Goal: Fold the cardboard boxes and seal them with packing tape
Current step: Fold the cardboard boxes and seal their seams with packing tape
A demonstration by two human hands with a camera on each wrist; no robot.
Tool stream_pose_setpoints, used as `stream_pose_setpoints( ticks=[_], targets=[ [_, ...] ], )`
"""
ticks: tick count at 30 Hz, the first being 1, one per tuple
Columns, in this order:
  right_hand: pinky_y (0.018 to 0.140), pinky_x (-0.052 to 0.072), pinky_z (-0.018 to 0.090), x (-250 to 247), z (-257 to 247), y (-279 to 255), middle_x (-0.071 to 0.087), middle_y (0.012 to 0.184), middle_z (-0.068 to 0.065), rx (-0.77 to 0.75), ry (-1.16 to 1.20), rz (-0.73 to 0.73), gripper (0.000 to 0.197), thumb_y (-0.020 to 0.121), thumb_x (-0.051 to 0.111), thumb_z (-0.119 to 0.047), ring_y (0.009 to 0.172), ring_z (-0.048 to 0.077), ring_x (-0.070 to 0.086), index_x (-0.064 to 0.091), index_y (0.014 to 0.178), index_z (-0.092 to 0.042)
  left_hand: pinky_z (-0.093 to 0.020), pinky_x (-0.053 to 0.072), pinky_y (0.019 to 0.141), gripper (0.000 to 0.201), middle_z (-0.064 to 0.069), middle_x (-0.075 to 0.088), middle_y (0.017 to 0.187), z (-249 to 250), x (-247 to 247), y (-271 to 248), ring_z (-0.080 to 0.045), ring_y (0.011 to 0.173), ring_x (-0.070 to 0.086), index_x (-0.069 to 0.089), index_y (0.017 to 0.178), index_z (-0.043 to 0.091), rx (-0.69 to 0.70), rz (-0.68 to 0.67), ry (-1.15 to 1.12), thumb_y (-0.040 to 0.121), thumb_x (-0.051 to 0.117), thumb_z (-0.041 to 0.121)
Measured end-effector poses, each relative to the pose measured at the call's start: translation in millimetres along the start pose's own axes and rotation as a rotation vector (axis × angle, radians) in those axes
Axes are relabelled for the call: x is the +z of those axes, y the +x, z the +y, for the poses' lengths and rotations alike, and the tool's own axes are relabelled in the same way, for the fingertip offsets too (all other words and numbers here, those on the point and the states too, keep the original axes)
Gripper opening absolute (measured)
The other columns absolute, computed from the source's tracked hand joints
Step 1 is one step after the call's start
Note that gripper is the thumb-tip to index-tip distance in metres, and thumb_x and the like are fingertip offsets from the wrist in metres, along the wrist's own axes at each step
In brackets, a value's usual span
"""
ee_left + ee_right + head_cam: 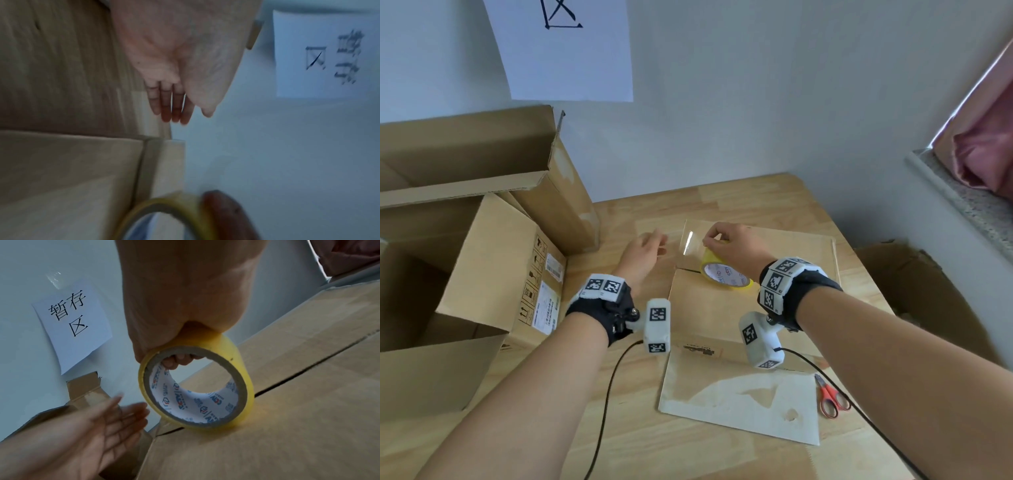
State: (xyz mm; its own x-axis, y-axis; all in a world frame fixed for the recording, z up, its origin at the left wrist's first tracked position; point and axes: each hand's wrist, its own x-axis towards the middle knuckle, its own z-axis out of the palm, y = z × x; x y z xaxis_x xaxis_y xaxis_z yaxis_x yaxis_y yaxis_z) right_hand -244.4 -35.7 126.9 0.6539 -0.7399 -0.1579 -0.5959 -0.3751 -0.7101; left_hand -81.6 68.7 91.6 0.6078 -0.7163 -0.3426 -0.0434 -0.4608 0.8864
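R hand (pixel 732 245) grips yellow tape roll (pixel 197 386) upright on closed box (pixel 743 308) seam, fingers curled thru core; L hand (pixel 642 253) hovers beside, fingers straight, together.

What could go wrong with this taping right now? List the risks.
1. The pulled-out clear tape strip hangs free between the yellow packing tape roll and the open left hand; it may fold and stick to itself.
2. The right hand grips the roll resting at the seam of the closed brown cardboard box; tape could land off the seam.
3. The red-handled scissors lie behind the wrists, an awkward reach for cutting.
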Motion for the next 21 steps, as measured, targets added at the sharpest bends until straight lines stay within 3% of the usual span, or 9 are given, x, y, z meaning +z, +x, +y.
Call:
stream_pose_setpoints(
  ticks=[3,6,8,11,12,16,18,21],
  targets=[
    [0.049,0.028,0.021,2.5,-4.5,1.7,0.043,0.065,-0.012,0.008,-0.018,-0.015,0.011,0.092,0.053,-0.032,0.055,0.003,0.039,0.060,0.088,-0.025,-0.034,0.050,0.093,0.053,-0.001,0.070,0.097,26.9,-8.9,-12.1,-0.016,0.093,0.065,0.068,0.088,0.018,0.011,-0.104,-0.045,0.094,0.036,0.059],
    [0.050,0.030,0.022,3.0,-8.2,2.1,0.045,0.068,-0.010,0.017,-0.029,-0.034,0.011,0.092,0.052,-0.032,0.058,0.005,0.043,0.059,0.088,-0.025,-0.029,0.048,0.087,0.067,0.002,0.068,0.095,40.1,-12.2,-24.9,-0.013,0.093,0.063,0.065,0.092,0.018,0.050,-0.194,0.161,0.083,0.033,0.076],
    [0.050,0.031,0.022,2.4,-9.7,1.9,0.047,0.070,-0.009,0.015,-0.038,-0.043,0.011,0.092,0.052,-0.032,0.060,0.006,0.044,0.059,0.089,-0.024,-0.028,0.045,0.091,0.066,0.007,0.065,0.093,42.1,-14.4,-28.4,-0.011,0.097,0.061,0.064,0.094,0.018,0.076,-0.242,0.256,0.076,0.044,0.079],
    [0.049,0.031,0.022,1.9,-12.2,1.6,0.048,0.070,-0.007,0.015,-0.061,-0.050,0.012,0.092,0.051,-0.031,0.058,0.008,0.043,0.059,0.090,-0.023,-0.019,0.042,0.078,0.029,0.010,0.063,0.089,41.0,-19.2,-27.9,-0.008,0.092,0.059,0.064,0.088,0.023,0.066,-0.199,0.243,0.083,0.064,0.051],
    [0.049,0.032,0.023,2.2,-12.8,1.6,0.049,0.071,-0.007,0.018,-0.071,-0.051,0.012,0.092,0.050,-0.031,0.058,0.008,0.043,0.059,0.090,-0.023,-0.019,0.043,0.078,0.020,0.009,0.064,0.089,40.1,-20.8,-26.1,-0.010,0.092,0.059,0.064,0.087,0.023,0.076,-0.175,0.241,0.085,0.066,0.043],
    [0.049,0.032,0.023,2.2,-12.9,1.7,0.048,0.070,-0.008,0.031,-0.088,-0.051,0.012,0.092,0.050,-0.032,0.057,0.008,0.043,0.058,0.090,-0.024,-0.035,0.047,0.097,0.009,0.002,0.067,0.096,38.0,-24.1,-19.7,-0.016,0.096,0.062,0.064,0.088,0.024,0.074,-0.120,0.261,0.090,0.062,0.032],
    [0.050,0.033,0.024,2.9,-12.6,2.3,0.048,0.069,-0.008,0.037,-0.085,-0.044,0.014,0.092,0.050,-0.032,0.057,0.008,0.043,0.060,0.092,-0.023,-0.039,0.047,0.099,0.022,0.005,0.066,0.098,38.8,-21.9,-18.8,-0.012,0.092,0.063,0.064,0.096,0.020,0.046,-0.107,0.202,0.093,0.055,0.039],
    [0.053,0.036,0.024,4.1,-13.3,3.0,0.050,0.072,-0.007,0.040,-0.085,-0.042,0.015,0.091,0.051,-0.032,0.061,0.010,0.045,0.062,0.093,-0.022,-0.037,0.046,0.097,0.060,0.008,0.065,0.102,42.6,-15.3,-21.1,-0.007,0.091,0.064,0.061,0.106,0.013,0.013,-0.148,0.163,0.086,0.045,0.067]
  ],
)
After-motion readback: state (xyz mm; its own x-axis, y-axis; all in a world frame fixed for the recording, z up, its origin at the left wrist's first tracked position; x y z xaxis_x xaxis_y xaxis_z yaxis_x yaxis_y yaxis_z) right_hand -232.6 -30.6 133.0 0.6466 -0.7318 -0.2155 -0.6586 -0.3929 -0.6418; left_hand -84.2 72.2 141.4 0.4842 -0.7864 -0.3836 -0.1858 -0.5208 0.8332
